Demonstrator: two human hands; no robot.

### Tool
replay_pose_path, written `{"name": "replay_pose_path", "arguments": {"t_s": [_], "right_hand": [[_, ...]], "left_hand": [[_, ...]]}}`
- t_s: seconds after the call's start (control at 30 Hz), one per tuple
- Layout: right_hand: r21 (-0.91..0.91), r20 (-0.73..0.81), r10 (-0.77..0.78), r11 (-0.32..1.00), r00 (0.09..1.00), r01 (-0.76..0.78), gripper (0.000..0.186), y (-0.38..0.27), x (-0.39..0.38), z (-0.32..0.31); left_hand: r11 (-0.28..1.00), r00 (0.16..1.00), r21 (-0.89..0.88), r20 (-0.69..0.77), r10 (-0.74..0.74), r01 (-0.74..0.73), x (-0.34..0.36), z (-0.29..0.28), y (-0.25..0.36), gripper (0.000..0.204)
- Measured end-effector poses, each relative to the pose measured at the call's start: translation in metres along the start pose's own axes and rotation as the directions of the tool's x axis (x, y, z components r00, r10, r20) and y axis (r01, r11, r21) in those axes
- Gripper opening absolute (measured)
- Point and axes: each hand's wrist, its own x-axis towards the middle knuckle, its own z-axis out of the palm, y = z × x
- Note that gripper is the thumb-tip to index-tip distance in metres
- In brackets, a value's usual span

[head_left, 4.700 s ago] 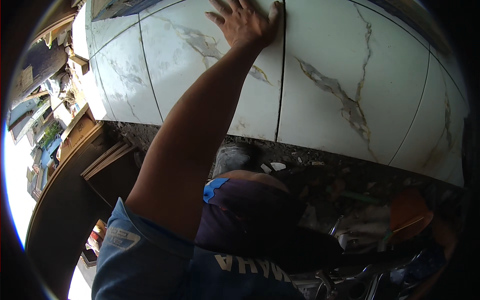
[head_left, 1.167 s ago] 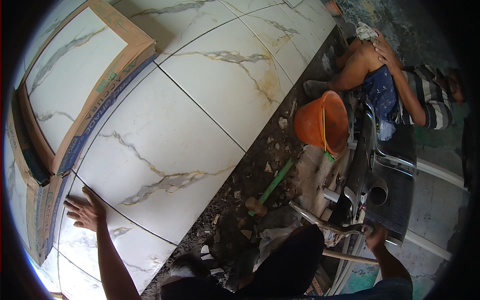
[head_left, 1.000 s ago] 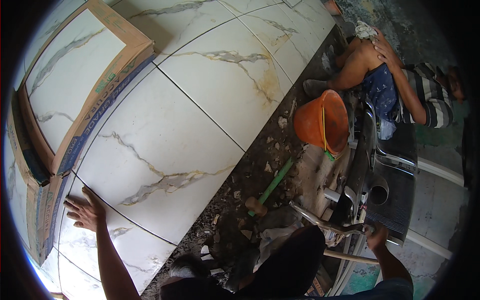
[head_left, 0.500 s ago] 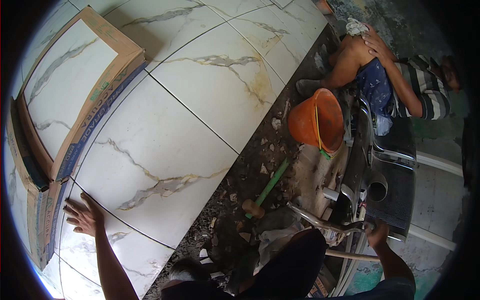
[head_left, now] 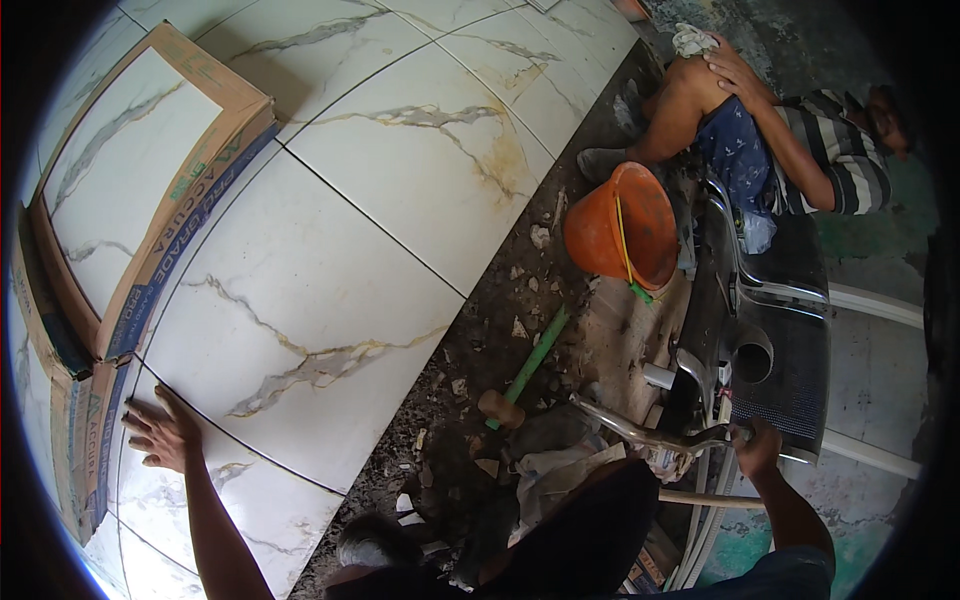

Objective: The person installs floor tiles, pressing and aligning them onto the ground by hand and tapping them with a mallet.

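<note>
My left hand point(head_left: 165, 430) lies on the white marble-patterned floor tiles point(head_left: 330, 250) with its fingers spread, by a dark joint line and close to a cardboard tile carton point(head_left: 82, 440). Off to the right, my right hand point(head_left: 758, 447) is closed around the end of a curved chrome armrest point(head_left: 650, 432) of a black metal bench point(head_left: 790, 365). Between my hands, a mallet point(head_left: 503, 408) with a green handle rests on the rubble-strewn ground.
An open carton frames a tile point(head_left: 110, 150) at upper left. An orange bucket point(head_left: 600, 235) stands on dirt beside the tile edge. Another person point(head_left: 840, 150) in a striped shirt sits at upper right. A pipe piece point(head_left: 752, 358) lies on the bench; white lengths point(head_left: 870, 452) stretch behind it.
The view has shifted slightly, so the bucket, bench and other person appear a little farther left and higher. Both my hands keep their places on the tile and the armrest.
</note>
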Motion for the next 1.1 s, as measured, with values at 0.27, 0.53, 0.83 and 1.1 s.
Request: {"name": "replay_pose_path", "arguments": {"t_s": [0.27,0.53,0.83,1.1], "right_hand": [[-0.068,0.022,0.094,0.993,0.995,-0.092,0.037,-0.013,-0.002,-0.009],[-0.051,-0.059,0.133,0.989,0.989,-0.136,0.041,-0.016,-0.009,-0.01],[-0.057,-0.091,0.177,0.982,0.98,-0.182,0.042,-0.01,-0.018,-0.009],[-0.133,-0.069,0.14,0.98,0.988,-0.148,0.056,-0.01,-0.023,-0.005]], "left_hand": [[1.0,1.0,0.001,0.014,-0.003,0.003,-0.002,-0.005,0.002,0.09],[0.974,0.974,0.002,-0.002,0.227,-0.227,-0.01,-0.021,0.0,0.072],[0.758,0.758,-0.053,0.023,0.651,-0.65,-0.063,-0.04,0.006,0.081],[0.46,0.477,-0.156,-0.101,0.873,-0.874,-0.136,-0.046,0.008,0.081]]}}
